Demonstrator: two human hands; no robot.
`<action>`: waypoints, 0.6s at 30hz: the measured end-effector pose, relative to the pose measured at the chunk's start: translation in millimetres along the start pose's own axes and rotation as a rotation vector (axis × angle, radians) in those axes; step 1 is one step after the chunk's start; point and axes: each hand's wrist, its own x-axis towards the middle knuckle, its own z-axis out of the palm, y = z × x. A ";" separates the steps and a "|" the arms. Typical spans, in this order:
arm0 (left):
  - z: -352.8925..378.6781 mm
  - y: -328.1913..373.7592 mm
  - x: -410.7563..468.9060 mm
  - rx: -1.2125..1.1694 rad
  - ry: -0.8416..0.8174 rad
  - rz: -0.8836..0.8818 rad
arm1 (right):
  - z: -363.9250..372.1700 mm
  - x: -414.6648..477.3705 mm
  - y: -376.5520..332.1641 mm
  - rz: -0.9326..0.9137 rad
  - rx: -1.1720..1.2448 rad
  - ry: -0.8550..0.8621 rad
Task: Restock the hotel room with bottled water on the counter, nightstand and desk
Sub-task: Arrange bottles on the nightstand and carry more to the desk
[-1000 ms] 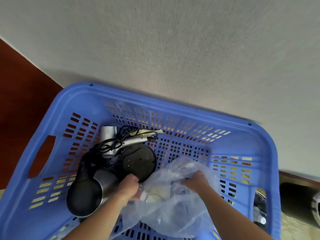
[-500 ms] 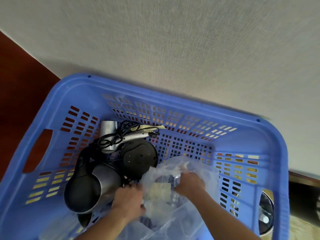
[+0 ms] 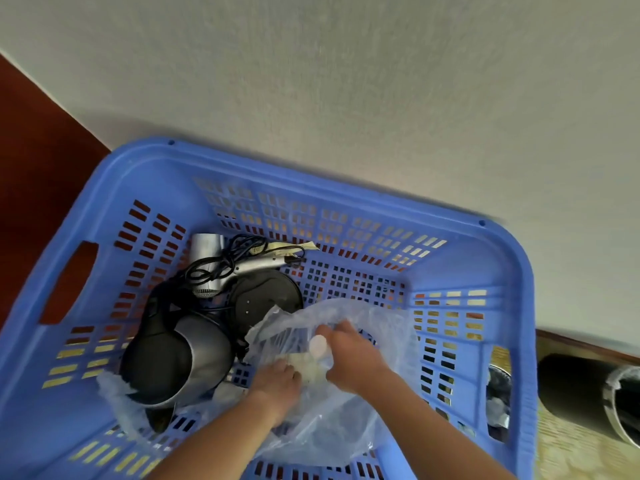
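**Bottle in the bag, both hands in the basket**

Rigid blue plastic basket (image 3: 450, 244), rounded at the corners, walls and floor pierced with rows of small slots, a handle hole cut in each end. Inside, at the left: brushed-steel kettle (image 3: 207, 351) with black handle, tipped on its side; flat round black kettle base (image 3: 265, 303) behind it; silver hair dryer (image 3: 206, 247) under a tangle of black cord. Thin, crinkled clear plastic bag (image 3: 363, 420) at the near right.

Behind the basket, a pale wall (image 3: 346, 81) with a fine woven grain. Dark red-brown wood (image 3: 31, 161) at the left. At the right, a dark bin (image 3: 588, 396) with metal rim and liner, on patterned floor.

Water bottle (image 3: 318, 345) inside the bag, round white cap showing. Right hand (image 3: 356, 358) curled round its neck, just beside the cap. Left hand (image 3: 277, 382) close alongside, lower on the film, fingers buried in plastic; grip impossible to tell.
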 end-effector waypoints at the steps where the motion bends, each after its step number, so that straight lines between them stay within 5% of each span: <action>1: 1.7 1.7 0.6 -0.002 0.011 0.002 | -1.3 0.1 -1.2 -0.012 0.022 0.035; 8: -22.3 -29.9 -13.6 -0.489 0.036 0.087 | -11.9 5.0 -6.6 -0.009 0.251 0.142; 12: -43.2 -39.8 -30.1 -0.935 0.202 -0.001 | -20.6 0.4 -14.1 -0.022 0.280 0.213; 18: -54.0 -41.8 -68.0 -1.274 0.431 0.027 | -48.0 -14.6 -16.9 -0.018 0.457 0.260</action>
